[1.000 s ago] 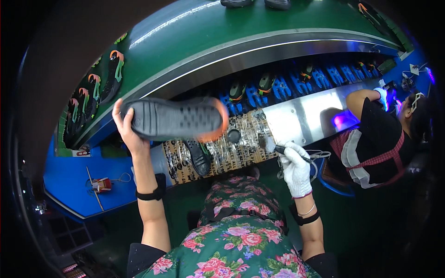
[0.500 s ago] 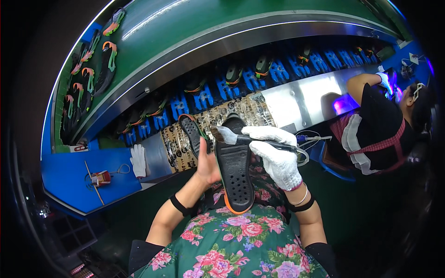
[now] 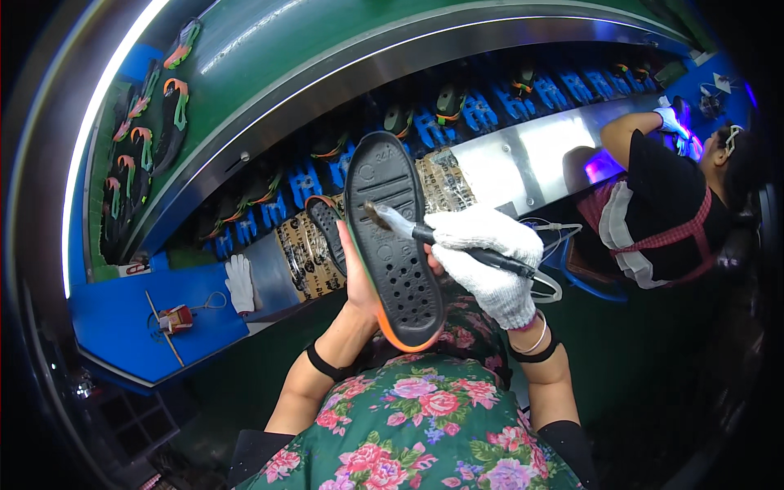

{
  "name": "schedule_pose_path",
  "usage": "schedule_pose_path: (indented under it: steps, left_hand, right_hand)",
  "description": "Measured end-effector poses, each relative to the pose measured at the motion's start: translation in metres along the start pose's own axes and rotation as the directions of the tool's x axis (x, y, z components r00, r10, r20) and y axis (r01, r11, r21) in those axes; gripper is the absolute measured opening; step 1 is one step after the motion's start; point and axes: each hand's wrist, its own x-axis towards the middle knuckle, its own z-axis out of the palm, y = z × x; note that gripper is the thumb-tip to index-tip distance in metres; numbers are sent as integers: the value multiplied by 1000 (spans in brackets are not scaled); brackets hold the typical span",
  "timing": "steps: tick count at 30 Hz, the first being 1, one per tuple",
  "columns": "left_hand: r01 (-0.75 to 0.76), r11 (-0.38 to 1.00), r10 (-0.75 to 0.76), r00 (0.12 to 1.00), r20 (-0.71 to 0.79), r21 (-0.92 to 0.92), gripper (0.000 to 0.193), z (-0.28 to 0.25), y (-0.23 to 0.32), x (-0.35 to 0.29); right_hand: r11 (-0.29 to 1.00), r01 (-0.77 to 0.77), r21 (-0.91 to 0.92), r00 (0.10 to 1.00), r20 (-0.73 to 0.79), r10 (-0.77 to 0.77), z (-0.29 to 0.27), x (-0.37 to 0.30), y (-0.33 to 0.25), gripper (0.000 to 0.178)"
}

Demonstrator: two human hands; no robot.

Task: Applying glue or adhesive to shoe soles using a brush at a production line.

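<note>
My bare left hand (image 3: 361, 279) is wrapped round a black shoe sole (image 3: 384, 249) with an orange and green edge. It holds the sole tilted in front of my apron, its perforated, ribbed face toward me. In my right hand (image 3: 498, 286), under a white knit glove, is a brush (image 3: 423, 233) with a dark handle and a pale wrapped neck. The brush's bristles lie over the middle of the sole and appear to touch it. A second black sole (image 3: 325, 229), partly hidden behind the first, rests on the taped cardboard (image 3: 294, 257).
A white glove (image 3: 240, 282) and a red container (image 3: 175, 319) with a stick across it lie at the left. Blue holders (image 3: 480, 112) line the bench's back, below a green conveyor (image 3: 310, 53) bearing shoe parts. A co-worker (image 3: 665, 196) sits at the right.
The held sole has come up and turned, so more of its upper part shows. The brush has moved down from near its top to its middle.
</note>
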Motion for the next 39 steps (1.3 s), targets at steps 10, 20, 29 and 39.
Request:
schedule_pose_path:
  steps: [10, 20, 29, 39]
  left_hand:
    - [-262, 927, 230, 963, 143, 270, 95, 15, -24, -2]
    - [-112, 938, 108, 994, 31, 327, 110, -8, -35, 5]
    - [-18, 979, 135, 801, 584, -202, 116, -46, -27, 38]
    - [-267, 964, 173, 671, 721, 17, 107, -67, -26, 61]
  right_hand:
    - [692, 409, -595, 889, 90, -448, 13, 9, -15, 24]
    - [747, 463, -477, 866, 64, -496, 12, 8, -10, 24]
    - [715, 546, -437, 832, 188, -521, 14, 9, -5, 31]
    - [806, 469, -361, 883, 231, -409, 3, -10, 0, 34]
